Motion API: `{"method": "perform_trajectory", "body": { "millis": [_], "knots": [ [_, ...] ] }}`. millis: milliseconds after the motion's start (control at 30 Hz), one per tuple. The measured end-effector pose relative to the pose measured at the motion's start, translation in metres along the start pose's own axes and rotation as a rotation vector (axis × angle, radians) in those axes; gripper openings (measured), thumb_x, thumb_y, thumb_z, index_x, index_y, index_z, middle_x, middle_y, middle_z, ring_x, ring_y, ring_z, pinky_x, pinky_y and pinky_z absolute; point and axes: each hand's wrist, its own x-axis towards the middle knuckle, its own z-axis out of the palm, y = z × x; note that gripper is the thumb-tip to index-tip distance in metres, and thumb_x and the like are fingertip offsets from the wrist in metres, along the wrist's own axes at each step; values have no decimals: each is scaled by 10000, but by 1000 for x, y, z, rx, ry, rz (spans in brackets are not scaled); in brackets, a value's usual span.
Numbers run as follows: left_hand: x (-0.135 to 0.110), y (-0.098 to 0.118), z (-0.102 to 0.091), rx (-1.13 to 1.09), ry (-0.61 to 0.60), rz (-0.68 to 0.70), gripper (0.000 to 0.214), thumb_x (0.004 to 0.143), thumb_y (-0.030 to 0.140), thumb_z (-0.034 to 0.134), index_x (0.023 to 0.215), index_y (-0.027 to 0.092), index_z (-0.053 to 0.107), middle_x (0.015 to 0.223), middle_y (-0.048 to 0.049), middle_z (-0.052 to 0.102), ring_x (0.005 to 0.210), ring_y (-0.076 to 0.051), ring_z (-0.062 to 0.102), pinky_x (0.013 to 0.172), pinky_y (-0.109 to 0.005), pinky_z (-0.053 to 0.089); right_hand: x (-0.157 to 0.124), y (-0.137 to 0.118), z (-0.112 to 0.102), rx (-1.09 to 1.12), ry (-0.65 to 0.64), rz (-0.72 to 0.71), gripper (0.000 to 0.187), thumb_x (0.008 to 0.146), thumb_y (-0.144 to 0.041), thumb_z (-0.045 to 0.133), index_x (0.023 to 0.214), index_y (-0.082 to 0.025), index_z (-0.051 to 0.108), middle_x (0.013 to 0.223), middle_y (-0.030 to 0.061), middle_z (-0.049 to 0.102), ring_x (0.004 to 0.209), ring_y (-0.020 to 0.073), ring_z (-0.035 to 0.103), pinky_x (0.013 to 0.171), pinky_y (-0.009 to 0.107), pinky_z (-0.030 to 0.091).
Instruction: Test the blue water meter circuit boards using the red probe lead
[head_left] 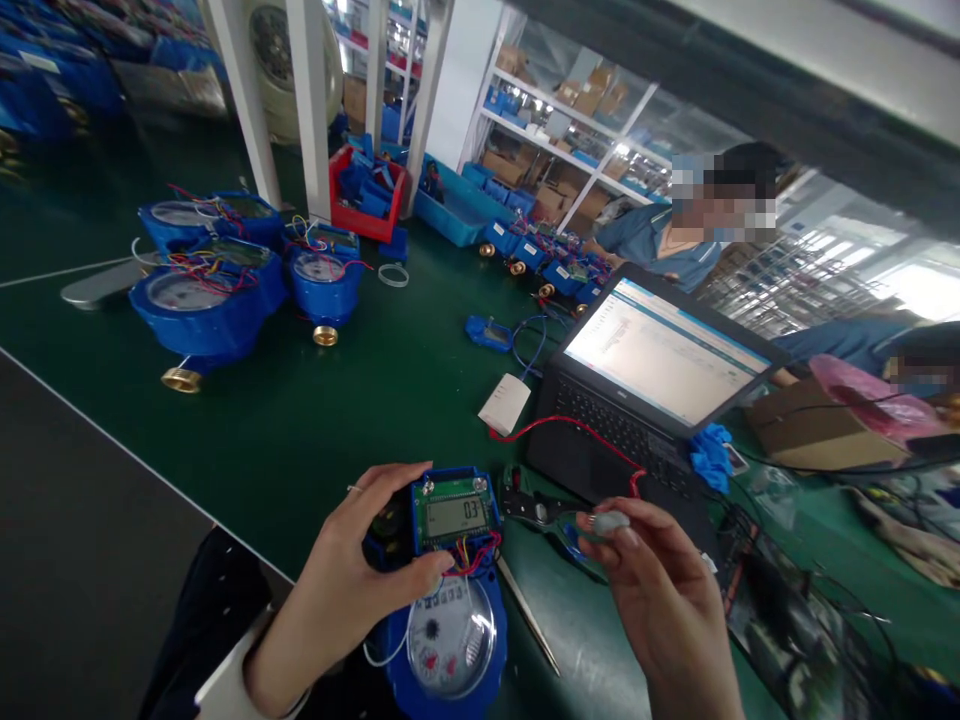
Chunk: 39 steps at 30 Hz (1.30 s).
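My left hand (367, 560) grips a blue water meter (484, 690) at its upper box, thumb on the near side and fingers along the far edge. Inside that box a green circuit board carries a lit display (457, 516), with red and yellow wires below it. The round dial (451, 635) faces up. My right hand (652, 585) is closed, pinching a small grey piece (611, 522) with thin metal ends; its exact kind is not clear. Between the hands lie dark-handled pliers (541, 511) and a slim metal rod (529, 615), perhaps tweezers.
A laptop (615, 420) with a red cable (577, 424) stands beyond my right hand. Several other meters (210, 290) sit at the left, near a red bin (367, 200) and a blue tray (457, 205). Two people (660, 240) are across the table.
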Motion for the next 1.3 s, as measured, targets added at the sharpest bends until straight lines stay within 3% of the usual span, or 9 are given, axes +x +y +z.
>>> {"method": "perform_trajectory", "body": {
  "millis": [133,333,433,600,1300],
  "knots": [
    [-3,-3,1,-1,8,24,509,749,387,713,1220,380,520,1222,-31,584,1082,-241,590,905,-422,523,-1,-13,16,-183,-84,-173,95,898,-260,605,962,-283,671,935,17,612,756,160,705,598,254,606],
    [-4,-3,3,2,28,18,541,725,381,733,1224,385,526,1236,-48,583,1104,-270,586,910,-457,524,13,-33,35,-756,-546,-406,177,919,-144,516,1030,-261,590,910,27,613,752,128,643,628,220,535],
    [-4,-1,3,7,31,11,544,720,390,736,1227,380,538,1236,-60,583,1094,-280,592,906,-469,527,19,-43,39,-926,-651,-423,152,926,-159,504,1020,-258,572,902,28,627,752,130,636,623,207,524],
    [-2,1,2,16,32,-4,580,674,366,774,1213,377,559,1222,-57,597,1088,-285,599,894,-463,538,18,-53,45,-1044,-696,-410,126,931,-194,509,1019,-256,574,865,20,587,689,118,609,578,187,503],
    [-3,-2,4,5,21,-14,606,681,398,767,1243,372,542,1234,-64,564,1101,-288,581,917,-467,515,26,-58,58,-1113,-838,-445,92,947,-189,488,967,-226,569,793,5,574,631,107,596,536,202,459]
  ]
}}
